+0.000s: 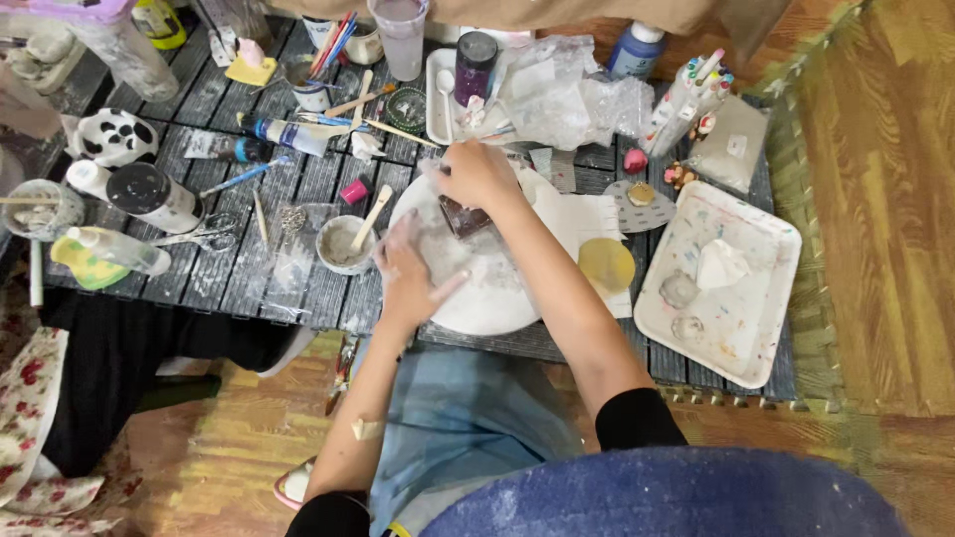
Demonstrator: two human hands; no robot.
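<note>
Nearest the lens: a dusty blue apron (657, 492) and a pale blue lap, both arms in black sleeves reaching forward over the dark slatted desk (249, 268).

Left hand (410, 278) lying flat and unclenched, fingers spread, pressing down on a round white plate (492, 298) at the near edge of the desk. Right hand (476, 177) curled around a small dark brown block (464, 216), gripping it from above and holding it against the far part of the same plate, just beyond the left fingertips.

Sitting just left of the plate: a small white cup (343, 244) of pale paste with a wooden stick (372, 216) leaning in it. Lying right of the plate, touching a white sheet: a flat yellow disc (607, 265). Resting further right, near the desk's corner: a square white tray (721, 283) speckled with paint, carrying a crumpled white scrap and two greyish round blobs.

Crowding the far side: crinkled clear plastic bags (572, 94), a dark-lidded glitter jar (475, 65), a clear cup (403, 35), a blue bottle (635, 48), a tub of markers. Spreading across the left: a black-capped white bottle (149, 196) lying on its side, a cow-patterned dish (111, 136), a blue-handled brush (239, 179), a small pink cube (354, 191).

Showing beneath the desk: wooden floor (885, 199), yellowish matting, floral fabric at far left.
</note>
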